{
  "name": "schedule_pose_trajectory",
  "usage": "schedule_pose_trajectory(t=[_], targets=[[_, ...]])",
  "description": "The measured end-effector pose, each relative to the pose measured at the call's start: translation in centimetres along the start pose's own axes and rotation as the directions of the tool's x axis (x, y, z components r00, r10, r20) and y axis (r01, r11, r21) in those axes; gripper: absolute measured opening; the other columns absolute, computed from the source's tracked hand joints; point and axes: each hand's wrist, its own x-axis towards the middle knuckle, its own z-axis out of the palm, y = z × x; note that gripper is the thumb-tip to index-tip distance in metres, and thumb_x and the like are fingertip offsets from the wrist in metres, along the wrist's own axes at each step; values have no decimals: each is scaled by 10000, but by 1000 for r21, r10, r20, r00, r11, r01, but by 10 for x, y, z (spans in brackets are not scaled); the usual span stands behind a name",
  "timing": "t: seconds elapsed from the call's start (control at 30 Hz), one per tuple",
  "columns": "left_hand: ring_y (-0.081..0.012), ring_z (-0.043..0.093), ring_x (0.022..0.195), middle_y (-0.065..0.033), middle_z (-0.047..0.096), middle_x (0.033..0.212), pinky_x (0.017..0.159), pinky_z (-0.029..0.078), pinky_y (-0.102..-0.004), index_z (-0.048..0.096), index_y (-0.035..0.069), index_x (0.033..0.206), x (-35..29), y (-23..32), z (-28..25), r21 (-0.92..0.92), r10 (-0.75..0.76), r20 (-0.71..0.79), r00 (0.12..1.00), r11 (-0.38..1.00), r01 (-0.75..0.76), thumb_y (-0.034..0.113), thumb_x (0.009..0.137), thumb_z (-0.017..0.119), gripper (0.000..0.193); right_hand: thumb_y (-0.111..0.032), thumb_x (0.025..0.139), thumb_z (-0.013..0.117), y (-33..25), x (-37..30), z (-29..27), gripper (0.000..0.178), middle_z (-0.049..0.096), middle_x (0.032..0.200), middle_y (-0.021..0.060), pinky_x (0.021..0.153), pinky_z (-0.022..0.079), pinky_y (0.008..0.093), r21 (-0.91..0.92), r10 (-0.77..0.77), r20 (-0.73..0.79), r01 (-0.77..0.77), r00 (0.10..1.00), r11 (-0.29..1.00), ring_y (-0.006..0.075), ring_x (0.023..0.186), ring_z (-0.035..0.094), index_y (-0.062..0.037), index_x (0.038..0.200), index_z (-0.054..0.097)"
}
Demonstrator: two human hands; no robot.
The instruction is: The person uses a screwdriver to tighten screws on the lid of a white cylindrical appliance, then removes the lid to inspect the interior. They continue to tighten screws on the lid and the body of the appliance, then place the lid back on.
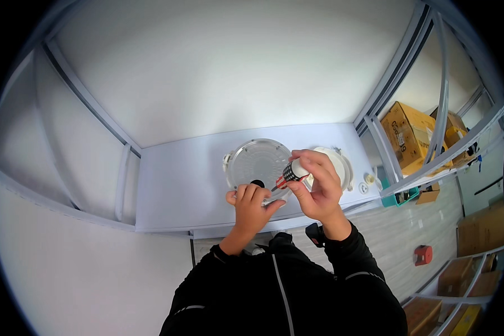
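My right hand (pixel 319 185) is closed around a small cylinder (pixel 294 171) with a white end, a black-and-white patterned band and red-and-white stripes. It is held tilted above the right side of a round, clear-topped vessel (pixel 257 154) on the table. At the vessel's near edge, my left hand (pixel 251 206) has its fingers curled and its thumb pointing right, seemingly gripping the clear rim. A small black round part (pixel 257 183) shows just beyond the left fingers; what it belongs to is hidden.
Partly behind my right hand sits a white round dish (pixel 341 168) on the white table (pixel 173 190). Two small round pieces (pixel 364 187) lie at its right end. Cardboard boxes (pixel 411 137), a teal basket (pixel 407 196) and a red stool (pixel 423 255) stand to the right, beyond the frame posts.
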Motion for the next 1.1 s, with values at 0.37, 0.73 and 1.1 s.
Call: schedule_pose_trajectory(t=[0.37,0.73,1.1], targets=[[-232,547,987,-16,619,996,925,297,-420,703,147,992,-2,-10,-30,-150,19,125,992,989,0,177,789,802,227,-98,916,833,-2,-5,6,542,657,1293,269,883,595,414,40,11,101,-15,995,999,350,1064,723,-3,1400,609],[-248,510,1062,-32,587,1066,928,285,-421,713,128,1011,-4,-14,-30,-189,-9,162,987,981,40,188,814,789,220,-137,891,865,-2,-8,14,533,682,1268,258,863,604,406,59,-7,132,-1,991,998,351,1030,740,5,1353,641],[-264,500,1082,-48,590,1094,945,286,-426,705,115,1038,-4,-18,-34,-212,-7,205,979,976,52,209,841,765,225,-123,807,880,-13,0,17,571,688,1265,214,844,590,373,74,121,146,-132,982,988,333,1072,722,-25,1337,689]])
